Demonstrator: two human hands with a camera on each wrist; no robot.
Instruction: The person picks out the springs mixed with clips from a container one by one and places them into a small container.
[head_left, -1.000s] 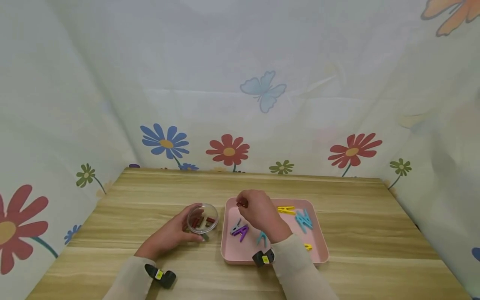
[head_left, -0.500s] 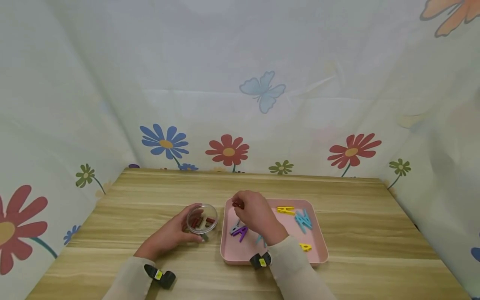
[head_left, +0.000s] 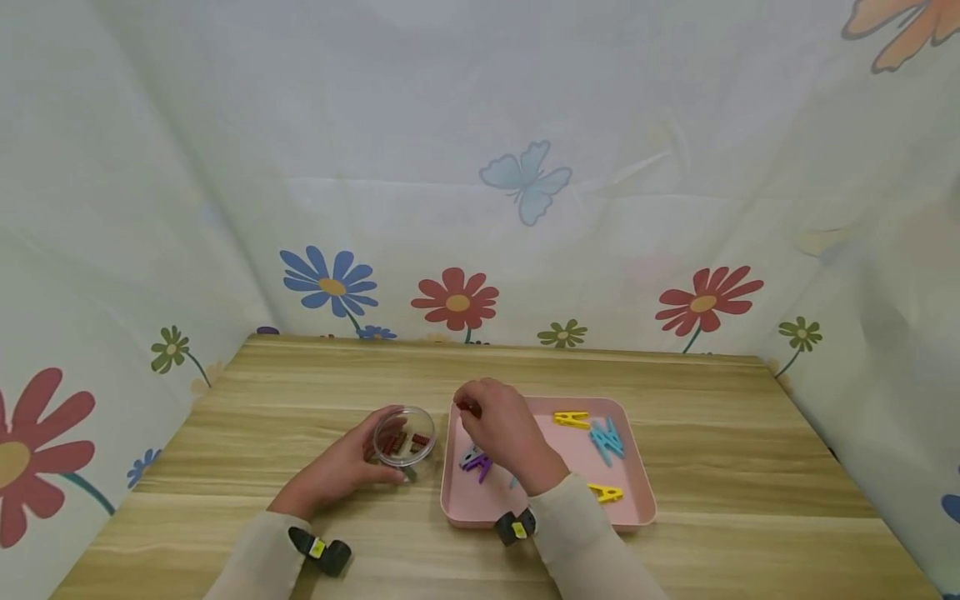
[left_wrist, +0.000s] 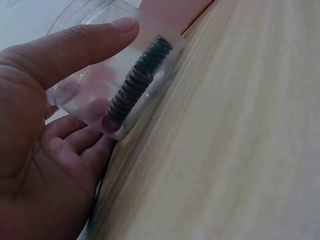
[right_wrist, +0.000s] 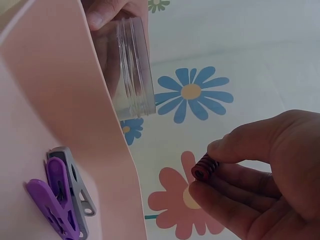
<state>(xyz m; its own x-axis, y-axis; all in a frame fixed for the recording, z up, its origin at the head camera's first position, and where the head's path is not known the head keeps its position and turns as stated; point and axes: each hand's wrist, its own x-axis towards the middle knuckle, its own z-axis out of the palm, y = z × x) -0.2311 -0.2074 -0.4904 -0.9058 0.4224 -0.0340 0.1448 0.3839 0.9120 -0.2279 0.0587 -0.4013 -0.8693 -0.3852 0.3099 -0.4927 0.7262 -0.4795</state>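
Observation:
My left hand (head_left: pixel 345 467) grips a clear round plastic jar (right_wrist: pixel 134 75) on the table, its thumb and fingers curled about the side. Through the jar's wall, the left wrist view shows a green coil spring (left_wrist: pixel 155 52) and a brownish one (left_wrist: pixel 129 92); dark red springs (head_left: pixel 395 443) lie inside too. My right hand (head_left: pixel 504 425) hovers over the left back part of the pink tray (head_left: pixel 480 507). Between thumb and fingertips it pinches a dark red coil spring (right_wrist: pixel 205 167). Below it in the tray lie a purple clothespin (right_wrist: pixel 59 202) and a grey clothespin (right_wrist: pixel 76 192), side by side.
Farther right in the tray are yellow clothespins (head_left: pixel 572 419) and light blue ones (head_left: pixel 606 440). The right forearm covers part of the tray. A flower-printed sheet (head_left: pixel 630 250) rises behind the wooden table (head_left: pixel 720 467) and along both sides.
My right hand has moved left across the tray toward the jar, holding the red spring. More of the front yellow clothespin now shows. The left hand and jar stay put.

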